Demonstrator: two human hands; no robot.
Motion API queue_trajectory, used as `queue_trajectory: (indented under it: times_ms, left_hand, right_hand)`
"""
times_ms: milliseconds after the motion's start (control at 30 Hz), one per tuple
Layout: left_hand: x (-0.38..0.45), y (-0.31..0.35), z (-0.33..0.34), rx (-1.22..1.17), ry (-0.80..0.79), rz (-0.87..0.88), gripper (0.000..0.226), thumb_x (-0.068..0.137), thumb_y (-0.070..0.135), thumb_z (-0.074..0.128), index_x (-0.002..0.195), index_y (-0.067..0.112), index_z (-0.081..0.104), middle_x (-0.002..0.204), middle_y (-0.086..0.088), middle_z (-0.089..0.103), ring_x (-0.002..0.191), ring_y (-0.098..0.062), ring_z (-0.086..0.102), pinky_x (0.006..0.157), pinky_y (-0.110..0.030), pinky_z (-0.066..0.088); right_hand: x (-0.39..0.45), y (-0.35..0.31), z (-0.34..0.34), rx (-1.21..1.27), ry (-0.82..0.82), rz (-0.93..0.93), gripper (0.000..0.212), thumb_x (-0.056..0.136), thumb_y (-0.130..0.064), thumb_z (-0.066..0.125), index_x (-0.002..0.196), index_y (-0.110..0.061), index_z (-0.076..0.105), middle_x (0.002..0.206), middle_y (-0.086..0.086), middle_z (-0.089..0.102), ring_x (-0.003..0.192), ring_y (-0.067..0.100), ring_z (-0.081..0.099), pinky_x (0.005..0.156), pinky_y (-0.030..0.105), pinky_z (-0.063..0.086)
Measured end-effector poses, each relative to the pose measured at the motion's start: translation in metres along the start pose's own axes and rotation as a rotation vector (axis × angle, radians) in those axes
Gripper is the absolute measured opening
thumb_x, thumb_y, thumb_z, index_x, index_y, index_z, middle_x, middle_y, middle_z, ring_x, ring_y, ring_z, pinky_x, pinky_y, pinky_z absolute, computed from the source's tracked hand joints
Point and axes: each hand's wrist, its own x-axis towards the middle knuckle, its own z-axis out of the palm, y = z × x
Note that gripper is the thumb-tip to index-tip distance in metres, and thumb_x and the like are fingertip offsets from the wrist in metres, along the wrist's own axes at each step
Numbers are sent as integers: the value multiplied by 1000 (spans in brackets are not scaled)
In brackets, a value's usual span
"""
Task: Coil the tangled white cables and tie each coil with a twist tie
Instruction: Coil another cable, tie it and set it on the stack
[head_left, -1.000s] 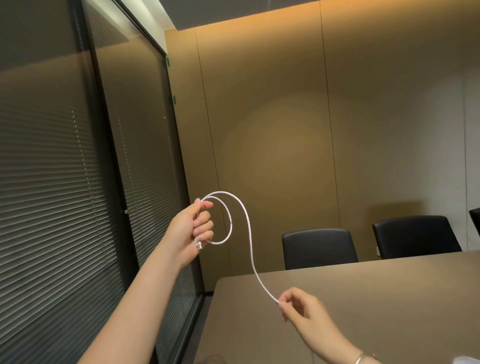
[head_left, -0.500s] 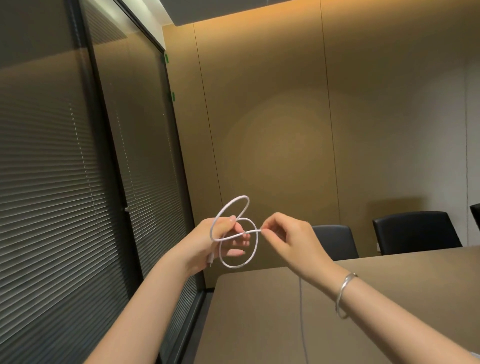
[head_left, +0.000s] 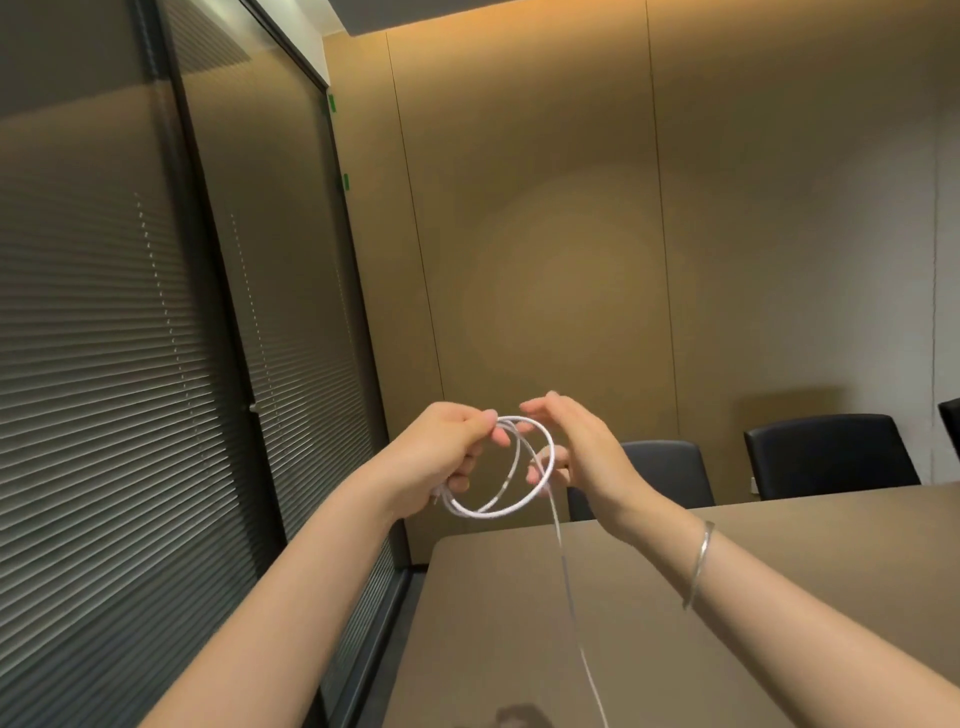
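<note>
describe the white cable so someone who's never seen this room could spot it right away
Start at the brown table with black chairs behind it; two bare forearms reach out above its near-left corner. Between the left hand and right hand hangs the white cable, wound into a few loops. It is the only thin white thing in view, with one loose strand trailing down toward the table.

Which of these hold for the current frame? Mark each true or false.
1. The left hand grips the coiled cable. True.
2. The coil rests on the table. False: it is held in the air above the table's near end.
3. A loose length of cable hangs down from the coil. True.
4. A twist tie already binds the coil. False: none is visible.
5. The bracelet is on the left wrist. False: it is on the right wrist.
</note>
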Motion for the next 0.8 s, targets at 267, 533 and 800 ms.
queue_trajectory:
  times_ms: [267, 533, 800]
  left_hand:
    - [1, 13, 0, -175, -90, -91, 33, 105, 24, 43, 77, 13, 56, 57, 5, 27, 43, -8, 22, 41, -20, 32]
    - [3, 27, -15, -532, -38, -74, 29, 106, 24, 39, 81, 12, 47, 53, 8, 25, 37, -2, 19, 33, -13, 15]
    - [8, 60, -37, -650, 62, 77, 30, 107, 26, 37, 83, 12, 48, 55, 8, 21, 39, -4, 17, 34, -15, 17]
  right_hand:
    - [4, 0, -15, -285, -175, -4, 25, 88, -33, 66, 93, -8, 67, 75, 3, 67, 75, 11, 64, 75, 28, 48]
    - [-9, 4, -9, -21, -290, 123, 18, 94, -29, 58, 90, -11, 60, 84, 8, 69, 66, 23, 66, 60, 29, 55]
    - [29, -45, 3, -87, -167, -140, 22, 98, -20, 52, 82, -8, 60, 62, 2, 62, 33, 7, 34, 35, 16, 27]
